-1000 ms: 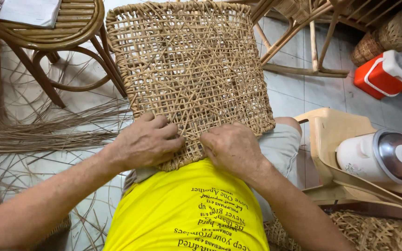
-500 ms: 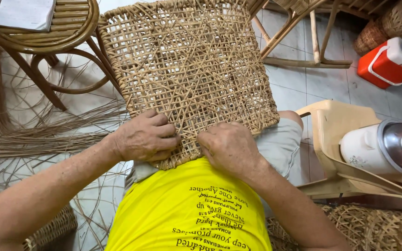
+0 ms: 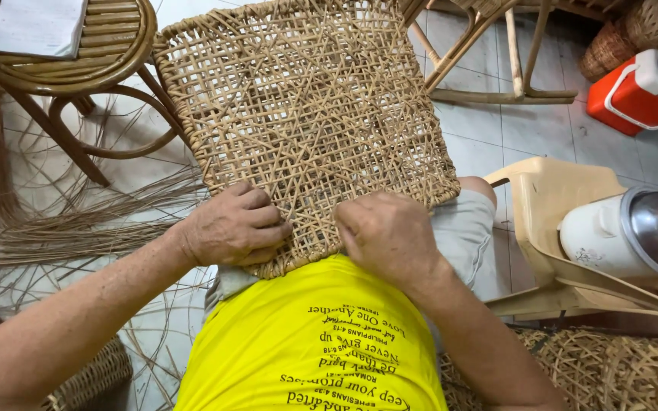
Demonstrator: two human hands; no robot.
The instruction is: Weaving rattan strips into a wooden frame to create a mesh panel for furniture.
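Open tiled floor is showing at upper right of the square woven cane panel. A round rattan stool is crowding the upper left; loose cane strands are cluttering the left; a cream plastic chair is blocking the right.

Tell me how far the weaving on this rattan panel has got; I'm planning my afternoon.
Most of the woven panel already shows a full open lattice with a bound rim. In hand: the left hand and right hand press on its near edge. Loose cane strands lie unused on the floor, so finishing that edge seems left.
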